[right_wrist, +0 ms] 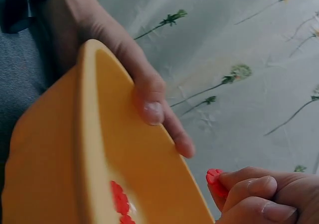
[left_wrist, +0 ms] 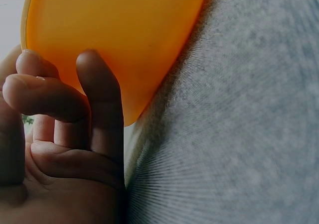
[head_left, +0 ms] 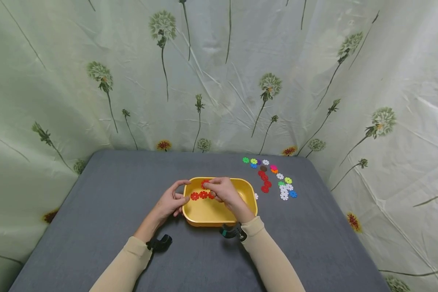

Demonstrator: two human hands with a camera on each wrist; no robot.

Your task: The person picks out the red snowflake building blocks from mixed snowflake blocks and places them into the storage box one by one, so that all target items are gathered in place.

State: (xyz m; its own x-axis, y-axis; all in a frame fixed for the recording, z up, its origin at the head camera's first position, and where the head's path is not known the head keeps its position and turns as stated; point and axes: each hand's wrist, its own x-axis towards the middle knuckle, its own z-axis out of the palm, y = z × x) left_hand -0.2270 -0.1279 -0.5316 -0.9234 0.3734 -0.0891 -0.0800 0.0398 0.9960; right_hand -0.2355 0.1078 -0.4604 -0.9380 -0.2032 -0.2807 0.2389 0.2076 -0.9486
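Observation:
A yellow plastic basin (head_left: 211,213) sits on the table in front of me. My left hand (head_left: 169,201) holds its left side, thumb (right_wrist: 153,109) hooked over the rim and fingers along the outer wall. Above the inside of the basin, my right hand (head_left: 224,192) pinches a red flower-shaped disc (right_wrist: 214,176) between thumb and fingertips. Inside the basin is a short row of red flower-shaped discs (head_left: 203,195), its right end partly hidden by the right hand. The left wrist view shows the basin's outer wall (left_wrist: 129,40) beside curled fingers.
Beyond the basin to the right lie scattered flower-shaped discs, among them red ones (head_left: 264,181), white ones (head_left: 284,194), a blue one (head_left: 293,194) and a green one (head_left: 245,160). A grey cloth covers the table (head_left: 131,182). A flower-printed curtain (head_left: 219,81) hangs behind it.

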